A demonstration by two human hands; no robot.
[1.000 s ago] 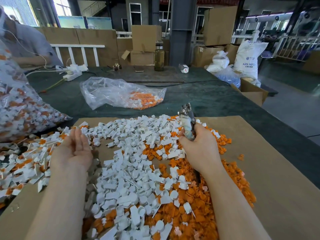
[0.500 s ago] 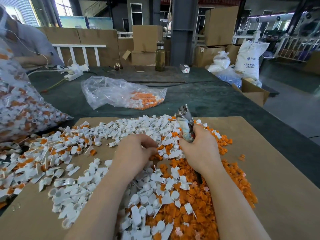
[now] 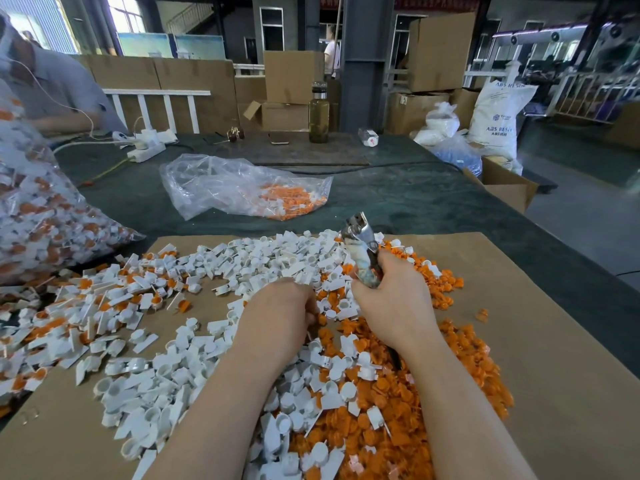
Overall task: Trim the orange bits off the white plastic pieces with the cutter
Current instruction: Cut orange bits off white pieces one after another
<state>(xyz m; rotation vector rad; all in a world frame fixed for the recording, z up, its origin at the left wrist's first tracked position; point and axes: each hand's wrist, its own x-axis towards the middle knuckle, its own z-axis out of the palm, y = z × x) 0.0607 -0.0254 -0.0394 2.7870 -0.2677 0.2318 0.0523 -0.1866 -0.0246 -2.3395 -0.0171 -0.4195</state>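
Note:
A wide heap of white plastic pieces [image 3: 194, 386] covers a brown cardboard sheet [image 3: 540, 358]; some on the left still carry orange bits. Loose orange bits [image 3: 398, 434] are piled under and right of my forearms. My right hand [image 3: 393, 301] grips the cutter [image 3: 360, 249] by its handle, metal jaws pointing up and away. My left hand [image 3: 278, 315] lies knuckles-up in the middle of the heap, just left of the right hand. Its fingers curl down round white pieces, and its fingertips are hidden.
A clear bag with orange bits [image 3: 242, 188] lies on the dark green table [image 3: 415, 202] beyond the cardboard. A large full bag of pieces [image 3: 41, 220] stands at the left. A person sits at the far left. Bottle [image 3: 318, 114], power strip and boxes are further back.
My left hand swept from the left side of the heap to the centre and curled its fingers into the pieces, leaving a bare strip of cardboard. The right hand barely moved.

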